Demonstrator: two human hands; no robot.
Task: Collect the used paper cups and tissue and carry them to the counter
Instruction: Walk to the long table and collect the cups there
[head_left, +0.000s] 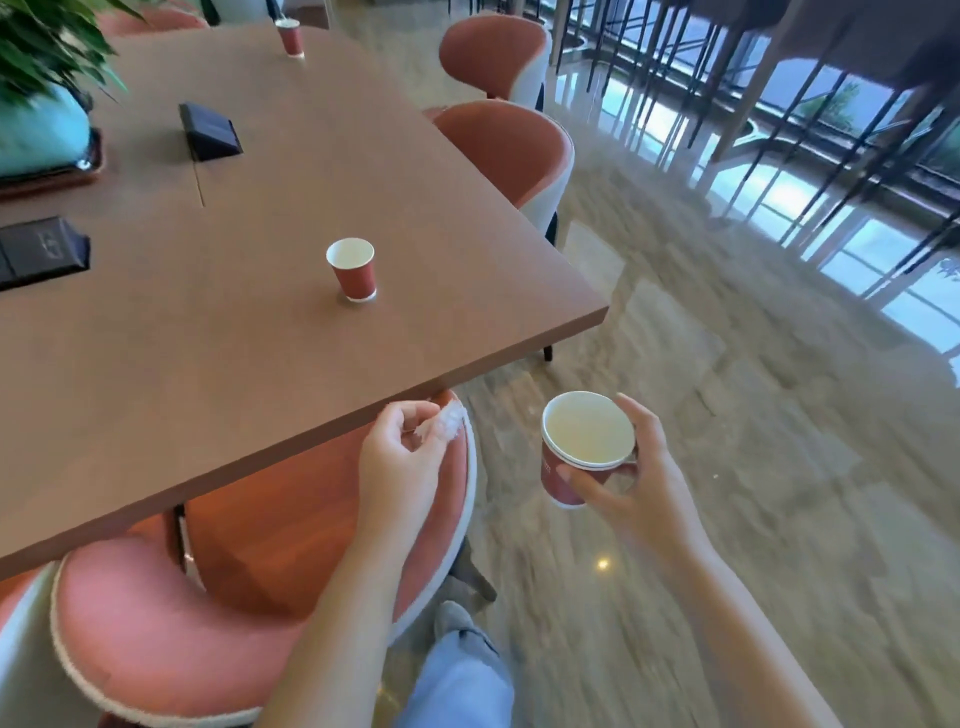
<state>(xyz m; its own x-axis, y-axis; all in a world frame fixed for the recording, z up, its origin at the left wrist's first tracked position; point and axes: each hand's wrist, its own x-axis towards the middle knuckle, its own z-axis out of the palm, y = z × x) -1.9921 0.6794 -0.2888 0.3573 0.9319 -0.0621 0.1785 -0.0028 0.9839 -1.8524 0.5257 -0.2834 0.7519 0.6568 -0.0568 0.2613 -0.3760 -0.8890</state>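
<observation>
Beside the table (208, 338), our right hand (639, 483) wraps its fingers round a paper cup (587, 439) over the floor (727, 374); our left hand (395, 460) pinches a crumpled tissue (445, 427) — a second cup (353, 273) and a far cup (291, 37) stand on the tabletop.

Brown wooden table (208, 364) before me
Red paper cup (351, 270) stands near its right edge, second red cup (291, 37) at the far end, black box (210, 131) and nearer black box (42, 253) left.
</observation>
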